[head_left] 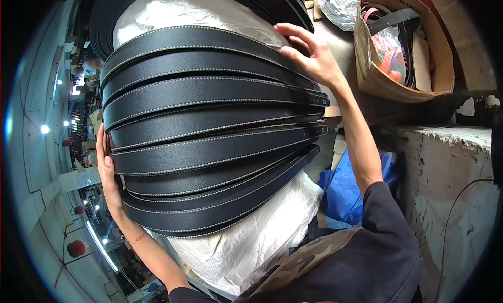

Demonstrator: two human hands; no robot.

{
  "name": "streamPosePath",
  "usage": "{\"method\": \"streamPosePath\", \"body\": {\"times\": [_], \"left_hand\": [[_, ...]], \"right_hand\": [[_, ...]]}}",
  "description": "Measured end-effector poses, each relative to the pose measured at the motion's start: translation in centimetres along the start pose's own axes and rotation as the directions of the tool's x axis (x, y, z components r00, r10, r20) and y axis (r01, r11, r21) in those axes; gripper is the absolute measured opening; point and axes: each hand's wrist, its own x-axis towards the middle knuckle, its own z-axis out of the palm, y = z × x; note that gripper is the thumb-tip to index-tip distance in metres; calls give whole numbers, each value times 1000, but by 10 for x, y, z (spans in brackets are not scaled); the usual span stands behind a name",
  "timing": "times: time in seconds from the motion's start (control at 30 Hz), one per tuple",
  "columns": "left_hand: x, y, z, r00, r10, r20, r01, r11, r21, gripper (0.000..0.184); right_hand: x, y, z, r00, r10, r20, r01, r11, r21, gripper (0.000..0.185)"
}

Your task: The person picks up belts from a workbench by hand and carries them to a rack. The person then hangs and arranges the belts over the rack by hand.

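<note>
Several black leather belts with white stitching lie side by side in front of me, bowed across a bulky white woven-plastic bundle. At their left ends, my left hand rests along the edges with fingers stretched out, partly hidden by the belts. My right hand is open at the upper right, its fingers spread beside the top belt near the belt tips. Whether its fingertips touch the leather I cannot tell.
More black belts curve round the far end of the bundle. A cardboard box at the upper right holds straps and plastic-wrapped pieces. Clear plastic lies beside it. A blue bag and a rough pale wall are on my right.
</note>
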Motion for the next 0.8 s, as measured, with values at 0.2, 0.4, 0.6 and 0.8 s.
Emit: {"method": "streamPosePath", "body": {"times": [0.2, 0.4, 0.6, 0.8], "left_hand": [[-1, 0, -1, 1000, 6, -13, -6, 1000, 16, 92], [-5, 8, 4, 1000, 4, 22, -4, 1000, 3, 87], [-5, 1, 2, 999, 15, 35, -16, 999, 32, 85], [-3, -5, -3, 997, 16, 78, -15, 1000, -13, 81]], "right_hand": [[-3, 12, 16, 967, 111, 229, -119, 993, 18, 55], [-10, 27, 11, 981, 83, 176, -77, 996, -41, 48], [-102, 29, -36, 934, 345, -91, -339, 938, 78, 49], [-144, 64, -21, 978, 205, 49, -176, 923, -342, 58]]}}
